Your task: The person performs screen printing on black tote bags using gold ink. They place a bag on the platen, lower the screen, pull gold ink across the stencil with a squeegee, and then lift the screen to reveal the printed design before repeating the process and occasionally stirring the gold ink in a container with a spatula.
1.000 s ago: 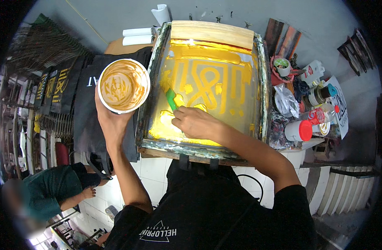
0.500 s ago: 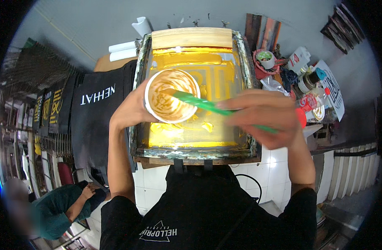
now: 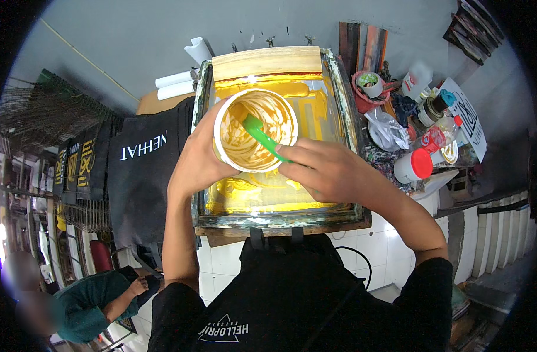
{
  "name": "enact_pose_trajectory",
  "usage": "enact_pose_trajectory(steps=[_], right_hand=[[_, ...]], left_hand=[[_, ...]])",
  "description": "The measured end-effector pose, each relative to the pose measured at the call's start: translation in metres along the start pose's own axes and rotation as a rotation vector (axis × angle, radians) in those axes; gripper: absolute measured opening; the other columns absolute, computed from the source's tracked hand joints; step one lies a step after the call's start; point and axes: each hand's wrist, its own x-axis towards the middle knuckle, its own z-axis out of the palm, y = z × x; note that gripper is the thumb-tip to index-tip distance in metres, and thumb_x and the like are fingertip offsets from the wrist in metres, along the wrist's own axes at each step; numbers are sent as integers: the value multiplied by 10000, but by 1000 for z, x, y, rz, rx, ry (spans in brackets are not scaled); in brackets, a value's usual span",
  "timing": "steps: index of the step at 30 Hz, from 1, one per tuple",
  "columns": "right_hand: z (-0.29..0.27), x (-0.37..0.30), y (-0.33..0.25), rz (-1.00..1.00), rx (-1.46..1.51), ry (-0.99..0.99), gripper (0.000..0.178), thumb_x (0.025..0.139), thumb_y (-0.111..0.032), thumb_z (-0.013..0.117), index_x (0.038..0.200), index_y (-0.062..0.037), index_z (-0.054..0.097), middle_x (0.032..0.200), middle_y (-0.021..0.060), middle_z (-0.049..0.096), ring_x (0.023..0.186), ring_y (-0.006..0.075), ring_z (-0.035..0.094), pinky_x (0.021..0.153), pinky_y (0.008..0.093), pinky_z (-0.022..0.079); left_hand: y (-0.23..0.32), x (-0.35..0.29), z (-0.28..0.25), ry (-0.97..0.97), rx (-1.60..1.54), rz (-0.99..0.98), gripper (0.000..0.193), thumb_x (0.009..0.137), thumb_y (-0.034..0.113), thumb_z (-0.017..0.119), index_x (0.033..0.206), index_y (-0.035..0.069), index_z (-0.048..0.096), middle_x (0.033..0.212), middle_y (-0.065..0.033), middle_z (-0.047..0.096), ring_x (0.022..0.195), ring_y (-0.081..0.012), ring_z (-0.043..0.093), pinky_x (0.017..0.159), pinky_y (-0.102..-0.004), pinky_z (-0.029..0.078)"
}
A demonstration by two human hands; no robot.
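My left hand [image 3: 199, 151] is wrapped round the left side of a white plastic tub [image 3: 228, 154], its open mouth tilted toward me. Streaks of yellow-brown ink coat the tub's inner wall. Pinched in the fingers of my right hand [image 3: 324, 167] is a green spatula [image 3: 265, 138], whose head reaches into the tub; its tip is smeared with ink. Both hands are above a framed printing screen [image 3: 280, 221] with yellow ink [image 3: 287, 90] spread on the mesh. A wooden-handled squeegee [image 3: 268, 63] lies across the screen's far end.
Black printed fabric [image 3: 142, 176] hangs at the left of the screen, with white paper rolls [image 3: 176, 89] behind it. At right stand a red-lidded tub [image 3: 413, 166], bottles, a plastic bag [image 3: 387, 130] and a red basket [image 3: 368, 101]. A person in green [image 3: 92, 308] sits at lower left.
The spatula has gone deeper into the tub, and my right hand has moved left, close to the rim. The tub has shifted slightly right and tilts more toward me.
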Motion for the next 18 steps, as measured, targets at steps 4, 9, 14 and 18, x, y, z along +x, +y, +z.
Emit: enact_pose_trajectory(steps=[4, 9, 14, 18], right_hand=[[3, 5, -5, 49, -13, 25, 286, 738, -7, 732, 1019, 6, 684, 1157, 172, 677, 924, 288, 678, 799, 365, 571], [17, 8, -11, 130, -44, 199, 271, 769, 22, 743, 1031, 9, 677, 1106, 165, 690, 923, 298, 686, 802, 377, 570], [22, 16, -23, 295, 115, 332, 233, 815, 57, 724, 1039, 16, 672, 1071, 189, 698, 941, 321, 707, 826, 400, 573], [37, 22, -27, 365, 198, 485, 178, 876, 51, 699, 1050, 27, 667, 1037, 200, 711, 940, 334, 723, 823, 405, 577]], left_hand=[[-2, -6, 11, 155, 58, 51, 1034, 604, 138, 958, 1500, 35, 452, 1499, -199, 525, 1394, -361, 512, 1158, -432, 415], [-5, -8, 25, 306, 215, 134, 1004, 634, 157, 950, 1488, 8, 443, 1505, -243, 495, 1411, -408, 477, 1161, -475, 404], [-23, -6, 39, 497, 269, 297, 1042, 638, 190, 958, 1500, -7, 408, 1509, -288, 464, 1422, -465, 439, 1167, -531, 382], [-34, 1, 51, 647, 386, 379, 1048, 656, 202, 959, 1505, -19, 386, 1528, -318, 418, 1443, -488, 395, 1180, -550, 348]])
